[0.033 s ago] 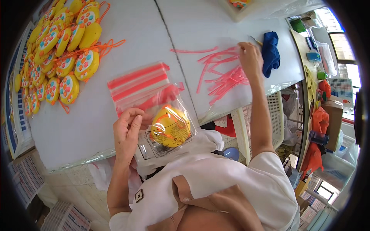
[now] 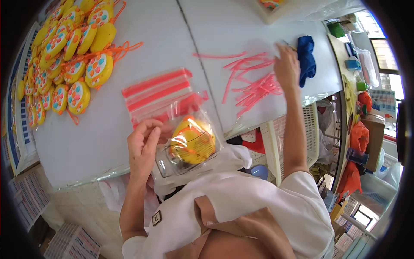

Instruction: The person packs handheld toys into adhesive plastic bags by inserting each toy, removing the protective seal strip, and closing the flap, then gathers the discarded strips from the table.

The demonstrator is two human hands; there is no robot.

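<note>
My left hand pinches the edge of a clear plastic bag at the table's front edge. Inside that bag lies a rounded yellow toy with an orange cord, its printed back facing up. Beyond it are flat clear bags with pink stripes, partly overlapped by the filled one. My right hand reaches over the table at the right with nothing visible in it, its fingers apart and slightly blurred. Its fingertips are close to a thin pointed tool, beside a dark blue cloth. Loose pink strips lie left of this hand.
A heap of yellow toys with coloured buttons and orange cords covers the far left of the table. A pale bin stands at the far right. Below the right edge is a cream plastic basket; shelves hold assorted goods beyond.
My right hand has moved slightly right and away from me, off the pink strips toward the thin tool, its fingers stretching out. My left hand keeps its hold on the bag.
</note>
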